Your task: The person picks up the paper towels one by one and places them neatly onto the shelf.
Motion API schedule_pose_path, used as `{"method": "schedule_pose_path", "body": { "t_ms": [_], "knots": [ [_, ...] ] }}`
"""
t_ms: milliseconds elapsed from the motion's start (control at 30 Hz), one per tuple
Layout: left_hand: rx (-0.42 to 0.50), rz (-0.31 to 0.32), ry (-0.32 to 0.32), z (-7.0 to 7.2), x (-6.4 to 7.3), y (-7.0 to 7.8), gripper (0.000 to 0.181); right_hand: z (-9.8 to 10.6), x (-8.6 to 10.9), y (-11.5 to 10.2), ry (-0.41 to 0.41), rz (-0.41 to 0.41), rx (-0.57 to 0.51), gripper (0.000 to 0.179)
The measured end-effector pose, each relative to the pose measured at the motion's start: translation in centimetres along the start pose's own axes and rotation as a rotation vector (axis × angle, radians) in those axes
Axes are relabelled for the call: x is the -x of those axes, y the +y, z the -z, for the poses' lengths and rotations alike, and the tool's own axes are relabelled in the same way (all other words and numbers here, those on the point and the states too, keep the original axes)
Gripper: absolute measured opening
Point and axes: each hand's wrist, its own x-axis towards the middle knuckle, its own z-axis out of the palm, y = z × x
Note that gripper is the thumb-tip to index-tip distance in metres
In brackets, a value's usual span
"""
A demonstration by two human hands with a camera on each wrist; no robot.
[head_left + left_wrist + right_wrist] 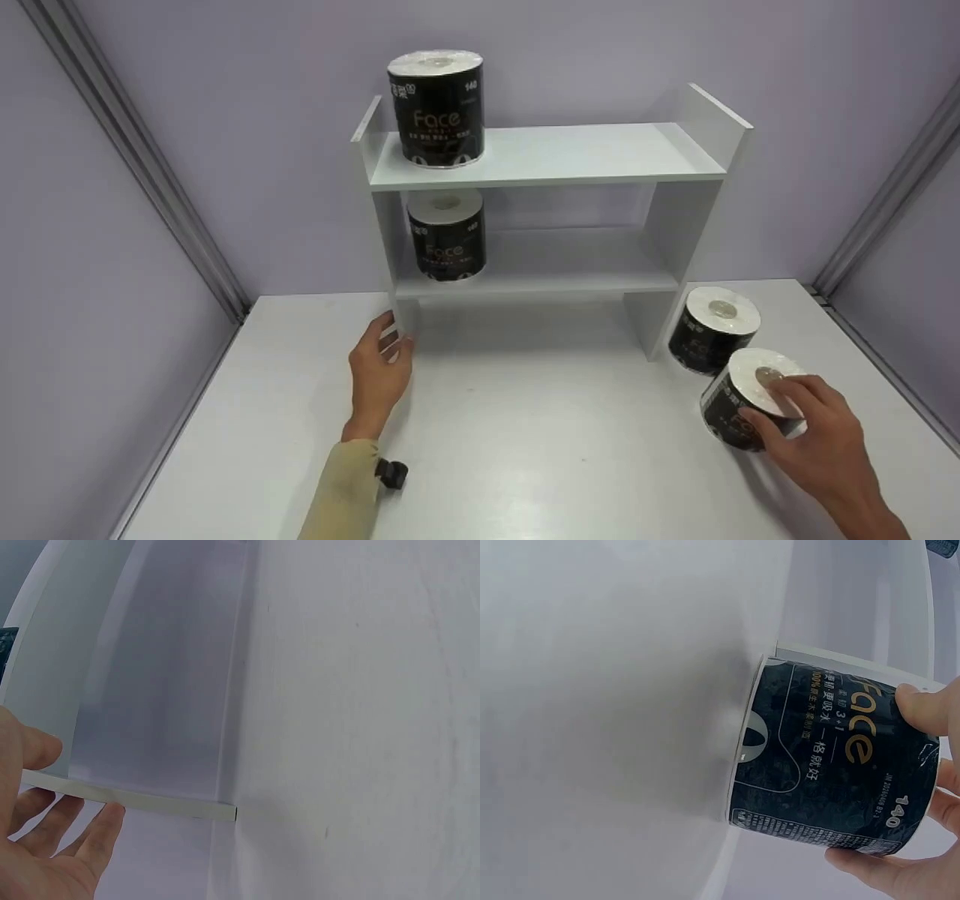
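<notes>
My right hand [814, 442] grips a wrapped toilet paper roll [731, 409], black "Face" label and white top, at the table's right side. In the right wrist view, the thumb [926, 709] lies on one side of that roll and a finger on the opposite side. At the left, my left hand [381, 371] holds the front edge of the white shelf's side panel [150, 801]. Its thumb [41, 748] is on the inner side and the other fingers [101, 840] are on the outer side.
One roll [442, 112] stands on the shelf's top board [577, 154], left end. Another roll [448, 240] stands below it on the middle board [570, 262]. A further roll [712, 334] stands on the table [510, 450] beside the shelf's right panel, behind the held one.
</notes>
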Motion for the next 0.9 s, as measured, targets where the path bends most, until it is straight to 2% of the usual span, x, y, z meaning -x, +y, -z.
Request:
{"method": "schedule_pose_path", "body": {
  "t_ms": [100, 367, 900],
  "knots": [
    [-0.004, -0.012, 0.006, -0.06, -0.04, -0.05, 0.046, 0.04, -0.03, -0.04, 0.001, -0.003, -0.007, 0.049],
    [-0.012, 0.005, 0.005, -0.16, -0.04, -0.01, 0.047, 0.26, -0.25, -0.16, -0.013, -0.017, -0.013, 0.05],
    [-0.028, -0.037, 0.015, -0.32, -0.05, -0.16, 0.045, 0.47, -0.26, -0.91, 0.001, 0.013, -0.041, 0.05]
  ]
}}
